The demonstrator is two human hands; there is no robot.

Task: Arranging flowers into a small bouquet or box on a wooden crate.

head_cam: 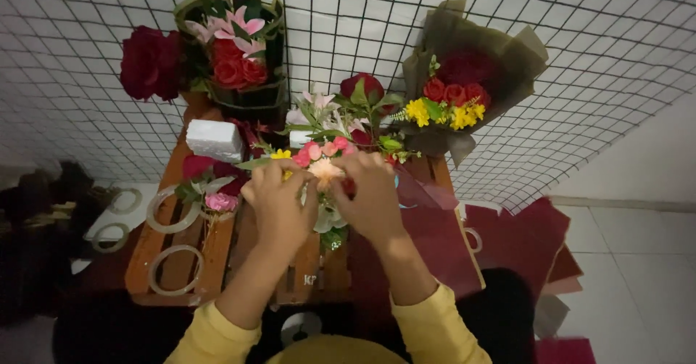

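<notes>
A loose bunch of flowers (330, 128) with pink, white, yellow and dark red blooms and green leaves lies on a low wooden slatted table (174, 262). My left hand (279, 204) and my right hand (370, 193) meet over its near end, fingers closed around a pale peach bloom (325, 170) and the stems under it. Yellow sleeves cover both of my forearms.
Two wrapped bouquets hang on a white wire grid: one in dark green wrap (235, 52), one in olive wrap (464, 81). A dark red rose (148, 63) hangs left. A white foam block (214, 139), clear tape rolls (174, 208) and dark red paper sheets (442, 241) lie around.
</notes>
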